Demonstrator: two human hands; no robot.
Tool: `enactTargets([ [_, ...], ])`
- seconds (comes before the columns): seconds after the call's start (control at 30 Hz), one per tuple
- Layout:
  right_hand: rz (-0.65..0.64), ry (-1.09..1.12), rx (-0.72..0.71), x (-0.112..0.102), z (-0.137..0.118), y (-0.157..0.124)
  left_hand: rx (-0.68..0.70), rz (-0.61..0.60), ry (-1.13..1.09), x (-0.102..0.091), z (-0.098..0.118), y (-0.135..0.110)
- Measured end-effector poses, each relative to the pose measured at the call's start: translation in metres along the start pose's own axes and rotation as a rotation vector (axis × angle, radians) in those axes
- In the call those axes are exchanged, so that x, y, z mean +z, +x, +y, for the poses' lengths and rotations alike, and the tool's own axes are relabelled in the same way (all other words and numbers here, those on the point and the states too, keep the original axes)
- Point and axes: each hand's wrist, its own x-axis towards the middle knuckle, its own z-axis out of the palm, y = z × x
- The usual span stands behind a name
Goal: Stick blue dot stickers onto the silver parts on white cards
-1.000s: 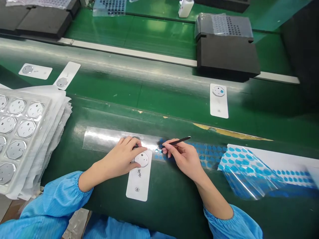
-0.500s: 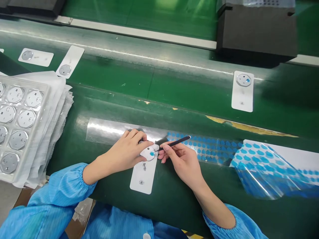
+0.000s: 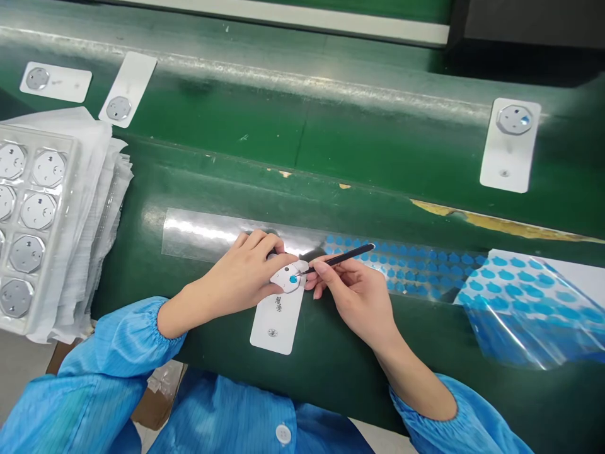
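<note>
A white rectangular plate (image 3: pixel 278 325) with rounded corners lies upright in front of me, with small black characters on its face. On its upper end sits a round light-grey disc (image 3: pixel 282 280) with small dark marks and a bright blue dot (image 3: pixel 293 279). My left hand (image 3: pixel 246 268) grips the disc's left side between thumb and forefinger. In my right hand (image 3: pixel 354 290) is a pair of black tweezers (image 3: pixel 350 253), held like a pen. Their thin tip reaches the disc's right side, at or just beside the blue dot; contact cannot be made out.
A clear film with blue dots (image 3: pixel 416 265) runs along the bench, and a loose dotted blue film (image 3: pixel 529 309) curls at right. At left is a tray of discs (image 3: pixel 73 164) beside stacked white sheets. Other plates (image 3: pixel 509 170) lie on the green surface behind, near a black block (image 3: pixel 529 38).
The camera view has shifted, so the background appears higher and more spread out. Both hands keep nearly the same hold, with the tweezer tip still by the blue dot.
</note>
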Motion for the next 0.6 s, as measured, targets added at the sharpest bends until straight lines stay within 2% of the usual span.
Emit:
enactTargets([
  [0.43,-0.012,-0.022,-0.05,0.0,0.005,-0.002,0.003,0.009,0.037,0.0,0.0,-0.002],
  [0.5,-0.02,-0.091,-0.127,0.0,0.007,-0.003,-0.019,-0.012,0.071,-0.001,0.005,-0.001],
  [0.6,-0.051,-0.307,-0.446,-0.002,0.008,-0.005,-0.066,-0.035,0.143,0.001,0.014,0.0],
])
